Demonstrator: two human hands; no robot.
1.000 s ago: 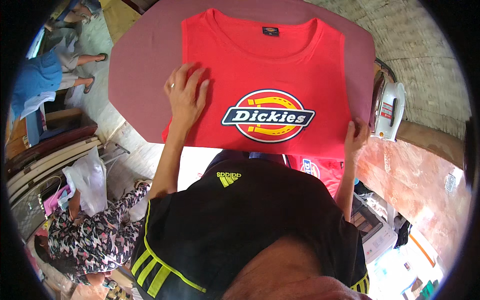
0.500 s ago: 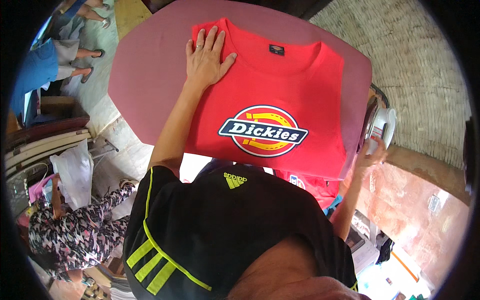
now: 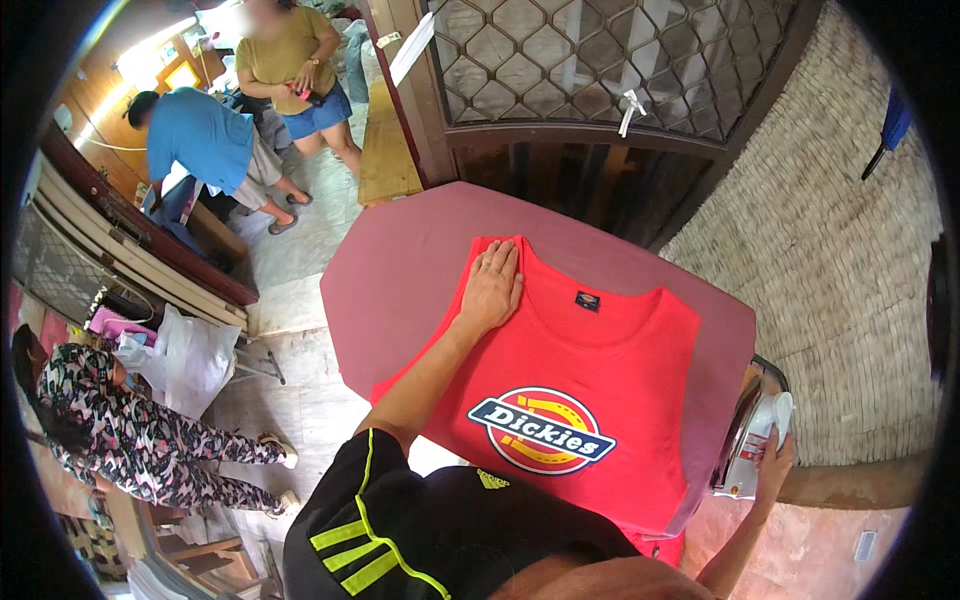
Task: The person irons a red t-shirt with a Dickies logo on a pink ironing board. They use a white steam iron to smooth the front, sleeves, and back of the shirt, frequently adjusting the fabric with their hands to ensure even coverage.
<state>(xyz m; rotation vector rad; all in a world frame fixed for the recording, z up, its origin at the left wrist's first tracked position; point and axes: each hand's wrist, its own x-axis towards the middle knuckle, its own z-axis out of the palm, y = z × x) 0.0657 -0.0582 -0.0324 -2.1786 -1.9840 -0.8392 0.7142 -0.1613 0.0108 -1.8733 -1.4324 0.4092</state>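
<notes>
A sleeveless red shirt [image 3: 640,350] with a round yellow, red and navy chest print [image 3: 541,431] lies spread on the maroon padded ironing board [image 3: 400,290]. My left hand [image 3: 489,288] lies flat on its left shoulder, fingers stretched out together. At the board's right end, a white iron [image 3: 752,455] with red markings is on a stand beside the board. My right hand [image 3: 774,468] is at the iron's handle, with fingers curled against it; part of the grip is hidden. The shirt's lower edge hangs over the near side of the board.
Behind the board stands a brown metal screen door [image 3: 600,70]. A woven mat wall [image 3: 800,250] rises on the right. To the left are a person in patterned clothes [image 3: 130,430] and a white plastic bag [image 3: 195,350]. Farther back are two people, one in a blue shirt [image 3: 205,140].
My view has swung upward and left, bringing the door and the people at the back into sight. My right hand has closed in on the iron's handle. My left hand stays on the shirt's shoulder.
</notes>
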